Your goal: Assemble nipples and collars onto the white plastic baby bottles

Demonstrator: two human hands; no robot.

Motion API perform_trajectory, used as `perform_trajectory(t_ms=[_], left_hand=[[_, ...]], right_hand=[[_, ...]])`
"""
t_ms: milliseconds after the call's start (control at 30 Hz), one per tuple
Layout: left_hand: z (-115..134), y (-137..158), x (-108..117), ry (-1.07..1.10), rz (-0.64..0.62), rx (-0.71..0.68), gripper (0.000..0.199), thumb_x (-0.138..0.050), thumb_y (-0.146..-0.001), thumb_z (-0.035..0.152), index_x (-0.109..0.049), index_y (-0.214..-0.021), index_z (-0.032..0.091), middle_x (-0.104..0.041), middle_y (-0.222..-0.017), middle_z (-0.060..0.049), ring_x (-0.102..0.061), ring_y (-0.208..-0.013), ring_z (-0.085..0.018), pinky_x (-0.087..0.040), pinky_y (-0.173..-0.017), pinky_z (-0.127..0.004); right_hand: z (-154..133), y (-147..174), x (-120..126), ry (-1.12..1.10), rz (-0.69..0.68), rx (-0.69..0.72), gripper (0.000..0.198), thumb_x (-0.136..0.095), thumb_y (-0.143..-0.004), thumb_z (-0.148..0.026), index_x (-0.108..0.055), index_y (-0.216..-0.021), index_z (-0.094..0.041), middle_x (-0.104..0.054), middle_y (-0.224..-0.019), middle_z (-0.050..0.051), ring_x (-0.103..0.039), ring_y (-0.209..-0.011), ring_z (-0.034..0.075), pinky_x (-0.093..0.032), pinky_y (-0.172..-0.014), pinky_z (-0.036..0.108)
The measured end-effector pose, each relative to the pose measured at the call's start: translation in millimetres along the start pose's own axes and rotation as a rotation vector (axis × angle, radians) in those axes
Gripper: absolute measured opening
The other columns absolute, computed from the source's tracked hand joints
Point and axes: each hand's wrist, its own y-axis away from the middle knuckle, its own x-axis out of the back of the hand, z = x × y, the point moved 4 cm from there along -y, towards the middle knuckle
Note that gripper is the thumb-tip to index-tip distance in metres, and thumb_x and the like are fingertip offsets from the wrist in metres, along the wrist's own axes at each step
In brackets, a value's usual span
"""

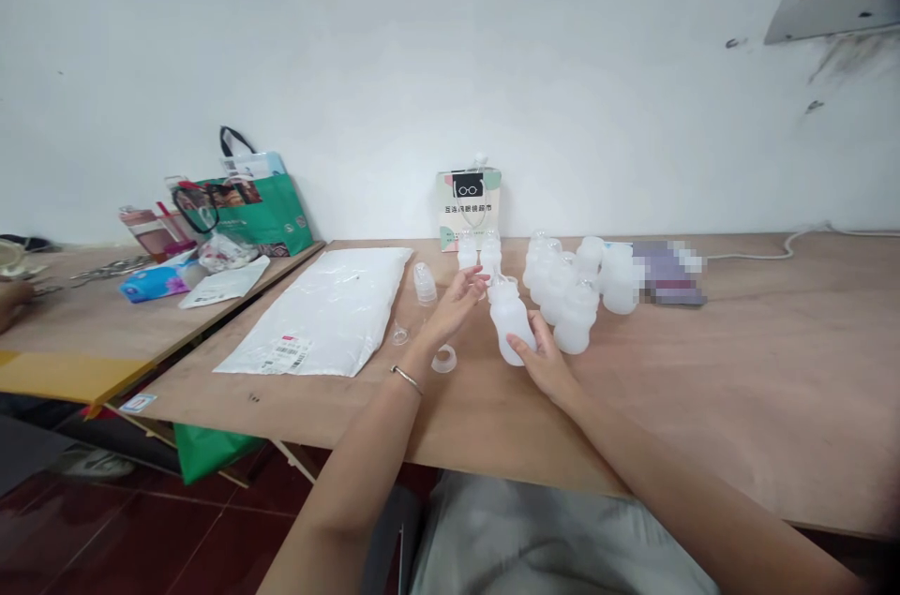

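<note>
- Our right hand (545, 361) gripped a translucent white plastic bottle (510, 325) at centre frame; our left hand (454, 304), fingers apart, touched its top.
- A cluster of similar finished-looking bottles (577, 290) stood right of centre; a loose clear ring (443, 358) and cap (425, 284) remained unfitted, we judged.

Plywood table (738, 370) bearing a white plastic bag (323, 314) at 9 o'clock, loose ring (444, 358) and caps (425, 283) near centre, clustered bottles (577, 286) and a paper bag (469, 206) at 12 o'clock, cable (794, 244) at 2 o'clock.
</note>
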Motion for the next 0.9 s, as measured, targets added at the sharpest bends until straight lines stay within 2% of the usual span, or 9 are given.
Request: perform_trajectory(t_ms=[100,200,300,400,500,633,700,833,900], left_hand=[[-7,-1,-3,-0.025,-0.039,0.01,0.057,-0.059,-0.074,0.047,-0.042,-0.123,0.022,-0.049,-0.124,-0.012,-0.048,-0.112,-0.02,-0.038,-0.093,-0.036],[-14,-4,5,-0.035,0.07,0.086,0.054,-0.06,-0.073,0.047,-0.046,-0.118,0.021,-0.052,-0.119,-0.011,-0.05,-0.108,-0.02,-0.039,-0.091,-0.036],[-10,-4,10,-0.018,0.15,0.101,0.047,-0.049,-0.078,0.053,-0.051,-0.112,0.02,-0.056,-0.112,-0.01,-0.052,-0.105,-0.02,-0.041,-0.087,-0.035],[0,0,2,0.035,0.077,0.016,0.049,-0.036,-0.083,0.057,-0.053,-0.11,0.02,-0.057,-0.11,-0.009,-0.054,-0.101,-0.018,-0.042,-0.083,-0.032],[7,5,-11,0.044,-0.016,-0.042,0.04,-0.048,-0.079,0.051,-0.055,-0.1,0.018,-0.06,-0.1,-0.006,-0.055,-0.09,-0.015,-0.042,-0.079,-0.028],[6,8,-19,0.068,0.021,-0.019,0.033,-0.058,-0.074,0.045,-0.057,-0.087,0.015,-0.061,-0.087,-0.003,-0.053,-0.079,-0.013,-0.042,-0.074,-0.025],[5,8,-21,0.09,0.012,-0.008,0.034,-0.056,-0.075,0.046,-0.059,-0.087,0.014,-0.062,-0.088,-0.004,-0.054,-0.08,-0.013,-0.042,-0.074,-0.026],[3,7,-24,0.177,-0.053,-0.014,0.04,-0.049,-0.079,0.05,-0.063,-0.089,0.013,-0.065,-0.092,-0.008,-0.057,-0.084,-0.016,-0.043,-0.079,-0.029],[2,7,-26,0.215,-0.058,-0.019,0.044,-0.047,-0.08,0.052,-0.062,-0.096,0.014,-0.065,-0.096,-0.009,-0.059,-0.087,-0.017,-0.044,-0.08,-0.03]], right_hand=[[1,0,0,0.009,0.005,-0.004,0.031,-0.051,-0.077,-0.045,-0.043,-0.096,-0.022,-0.053,-0.096,0.005,-0.052,-0.09,0.02,-0.044,-0.078,0.036],[0,1,2,0.009,0.019,0.054,0.031,-0.051,-0.077,-0.044,-0.043,-0.098,-0.022,-0.053,-0.095,0.005,-0.052,-0.09,0.02,-0.044,-0.079,0.036],[-2,2,1,0.012,0.002,0.098,0.033,-0.053,-0.076,-0.043,-0.043,-0.1,-0.022,-0.054,-0.096,0.005,-0.053,-0.089,0.021,-0.044,-0.079,0.036],[1,1,0,0.048,0.034,0.025,0.034,-0.052,-0.076,-0.044,-0.041,-0.099,-0.022,-0.055,-0.097,0.006,-0.054,-0.087,0.021,-0.046,-0.075,0.036],[4,0,-1,0.088,0.051,-0.034,0.038,-0.055,-0.074,-0.045,-0.039,-0.1,-0.022,-0.055,-0.097,0.006,-0.055,-0.084,0.02,-0.047,-0.071,0.035],[2,0,-1,0.104,0.036,-0.067,0.047,-0.064,-0.066,-0.046,-0.042,-0.1,-0.022,-0.056,-0.097,0.005,-0.056,-0.084,0.021,-0.049,-0.07,0.037],[-1,0,-1,0.025,0.0,-0.092,0.045,-0.064,-0.067,-0.046,-0.046,-0.1,-0.022,-0.058,-0.095,0.005,-0.057,-0.083,0.021,-0.05,-0.069,0.037],[-3,0,-8,-0.286,-0.206,-0.22,0.047,-0.046,-0.08,-0.051,-0.048,-0.113,-0.018,-0.063,-0.082,0.007,-0.061,-0.069,0.02,-0.051,-0.06,0.034],[-2,-2,-7,-0.29,-0.193,-0.22,0.047,-0.046,-0.08,-0.05,-0.049,-0.113,-0.017,-0.065,-0.083,0.007,-0.062,-0.074,0.021,-0.051,-0.063,0.034]])
